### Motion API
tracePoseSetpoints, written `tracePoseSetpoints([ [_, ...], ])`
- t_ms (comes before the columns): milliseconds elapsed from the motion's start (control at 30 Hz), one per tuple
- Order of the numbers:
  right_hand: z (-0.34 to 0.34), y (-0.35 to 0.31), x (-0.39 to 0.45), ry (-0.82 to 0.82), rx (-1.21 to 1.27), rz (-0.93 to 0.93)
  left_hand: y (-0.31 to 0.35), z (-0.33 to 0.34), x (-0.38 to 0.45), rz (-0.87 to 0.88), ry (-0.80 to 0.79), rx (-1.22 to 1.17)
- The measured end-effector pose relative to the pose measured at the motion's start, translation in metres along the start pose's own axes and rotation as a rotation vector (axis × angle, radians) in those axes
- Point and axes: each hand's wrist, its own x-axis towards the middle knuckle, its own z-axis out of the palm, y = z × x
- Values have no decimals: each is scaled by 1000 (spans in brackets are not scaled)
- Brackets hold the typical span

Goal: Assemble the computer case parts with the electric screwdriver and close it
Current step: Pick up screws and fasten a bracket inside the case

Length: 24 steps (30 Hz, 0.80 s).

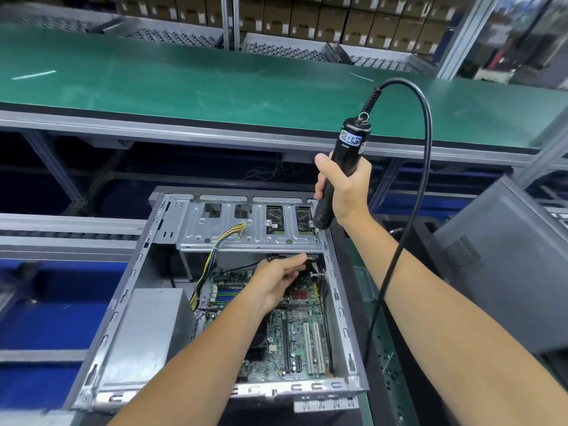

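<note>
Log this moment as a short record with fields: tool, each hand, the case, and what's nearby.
tool: electric screwdriver, bit down at drive bracket right corner
right hand: grips the screwdriver
left hand: inside the case, fingers extended under the bracket, above motherboard
case: open, side panel off
nearby: grey panel at right; green conveyor behind

Right hand grips electric screwdriver – tip on drive bracket; left hand inside open case.

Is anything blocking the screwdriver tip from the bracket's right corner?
Nothing visible does. The right hand grips the electric screwdriver, its tip already down at the drive bracket corner. The left hand sits lower, over the motherboard.
</note>
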Motion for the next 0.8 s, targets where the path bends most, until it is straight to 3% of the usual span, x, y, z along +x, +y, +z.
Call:
tracePoseSetpoints([
  [633,-1,3,-4,-48,-9,6,4,3,-6,6,3,41],
  [700,0,-3,-2,-37,14,11,8,2,-9,-16,-5,123],
  [800,-5,-17,6,8,99,3,14,-4,-16,-155,-46,437],
])
